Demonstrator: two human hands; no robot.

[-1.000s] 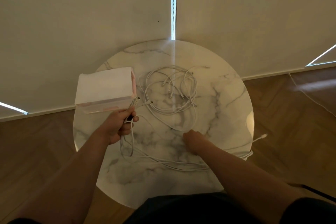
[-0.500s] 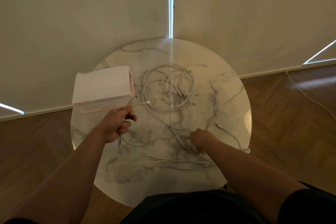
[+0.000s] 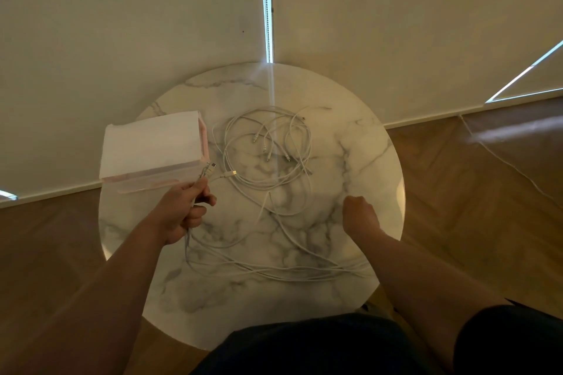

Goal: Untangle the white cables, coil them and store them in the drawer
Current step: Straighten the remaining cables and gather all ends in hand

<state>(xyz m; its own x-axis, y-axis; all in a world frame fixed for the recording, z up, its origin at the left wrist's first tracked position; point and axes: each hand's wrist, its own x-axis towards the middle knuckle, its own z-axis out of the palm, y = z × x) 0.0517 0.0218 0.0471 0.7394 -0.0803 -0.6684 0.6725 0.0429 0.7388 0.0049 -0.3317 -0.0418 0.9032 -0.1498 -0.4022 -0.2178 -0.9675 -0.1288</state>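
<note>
Several white cables (image 3: 268, 158) lie tangled on the round marble table (image 3: 365, 161), their plugs gathered near the middle. My left hand (image 3: 182, 213) grips a bunch of cable ends just in front of the small white drawer box (image 3: 152, 146), with the plugs sticking out above my fingers. From that hand long strands (image 3: 274, 271) run down and across the near part of the table to the right. My right hand (image 3: 359, 216) is curled over the table's right side; whether it holds a strand is hidden.
The drawer box stands at the table's left edge, its clear front (image 3: 146, 186) facing me. Blinds (image 3: 122, 24) hang close behind the table. Wooden floor (image 3: 472, 192) surrounds it, with another thin cable (image 3: 502, 158) lying on the floor at right.
My right hand has moved to the right across the table, and the long strands now stretch further right along the near side. My left hand stays by the drawer box, still gripping the ends.
</note>
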